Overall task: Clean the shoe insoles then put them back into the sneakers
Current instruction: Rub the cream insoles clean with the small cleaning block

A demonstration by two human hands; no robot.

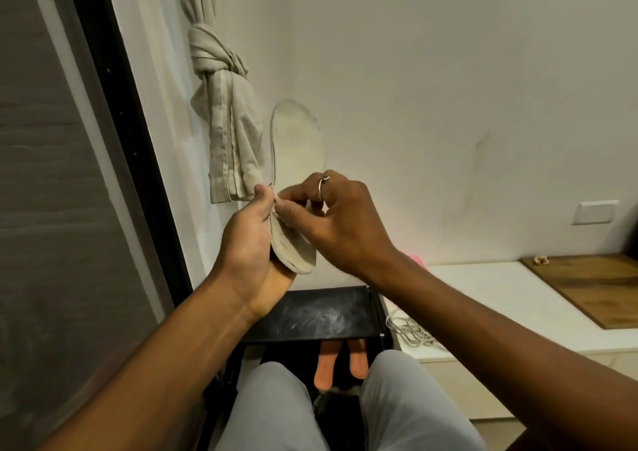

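Head view, only one available.

Left hand (250,243) is gripping the insole (297,139) from its left side: the heel end is sitting in the palm and the thumb is pressing on the near edge about mid-length. The insole is pale beige and standing roughly upright in the air, toe end up, heel end down. It is being held in front of the wall (448,70), just right of the knotted curtain (221,119).

Right hand (345,222) is coming in from the right with fingers curled, thumb and forefinger pinching the insole at the same edge, right against the left thumb. A ring (322,185) is showing on one finger. Can't tell if anything thin is sitting between the fingertips and the insole.

Below the hands a black shelf (321,312) is showing whitish scuffs on top. Under it, between the knees in grey trousers (276,412), two orange insole-shaped pieces (357,361) are lying side by side, long ends pointing toward the camera. It's too dark down there to make out sneakers.

On the right, a white counter (500,298) is carrying a loose white cable (411,333) at its near left corner and a wooden board (593,288) at the far right. A white wall plate (595,212) is sitting above the board. A dark window frame (117,112) is running down the left side.
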